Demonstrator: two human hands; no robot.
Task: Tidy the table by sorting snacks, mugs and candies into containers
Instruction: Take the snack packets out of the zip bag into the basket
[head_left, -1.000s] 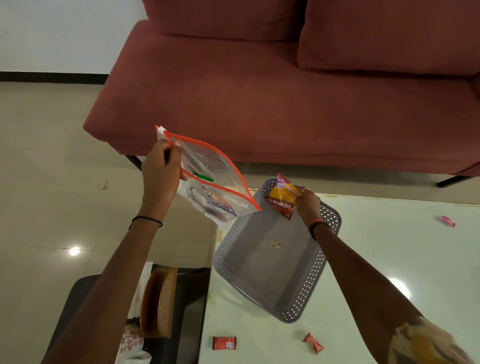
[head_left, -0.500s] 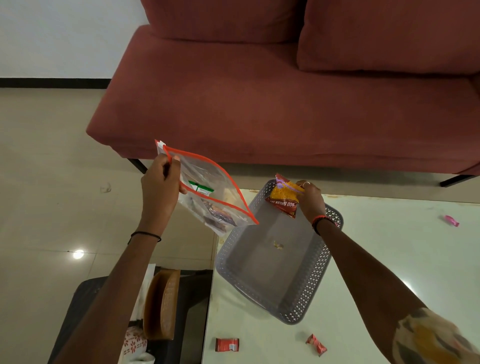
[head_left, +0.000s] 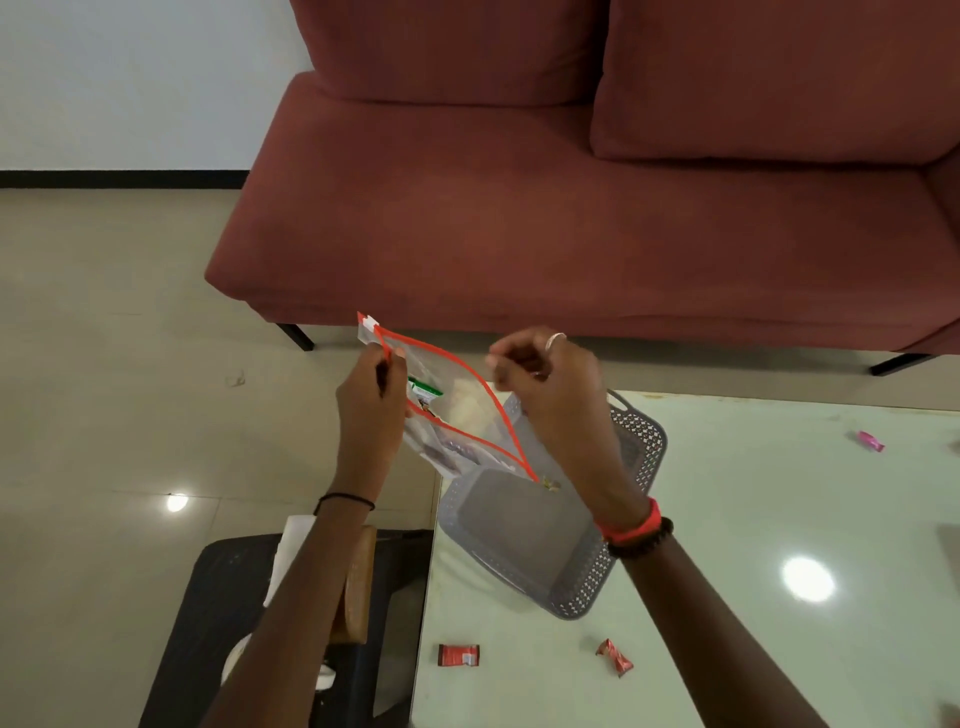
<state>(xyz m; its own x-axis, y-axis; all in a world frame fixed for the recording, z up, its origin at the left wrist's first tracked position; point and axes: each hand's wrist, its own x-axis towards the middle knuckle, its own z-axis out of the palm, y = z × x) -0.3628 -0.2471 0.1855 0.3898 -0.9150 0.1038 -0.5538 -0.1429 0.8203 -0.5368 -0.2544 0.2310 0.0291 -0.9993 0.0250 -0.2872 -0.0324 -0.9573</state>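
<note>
Above the grey perforated plastic basket (head_left: 550, 545) on the pale glass desk (head_left: 779, 519), the left hand (head_left: 370, 402) pinched the clear orange-edged zip pouch (head_left: 457, 410) at its rim; the right hand (head_left: 550, 387), fingers curled together, hovered over its open mouth. Two red wrapped candies (head_left: 458, 654) lay just nearer than the basket.

Bag (head_left: 457, 410): we hold it clear and orange-edged above the basket's (head_left: 636, 431) far-left end, mouth open, packets inside.
Left hand (head_left: 371, 400): we pinch the bag's near lip, left of the basket.
Right hand (head_left: 550, 384): curled over the basket, fingers at the bag's far lip; grip unclear.
Candies: red wrappers (head_left: 458, 654) (head_left: 614, 657) on the table (head_left: 753, 519) nearer us than the basket; pink one (head_left: 870, 441) well right of it.
</note>
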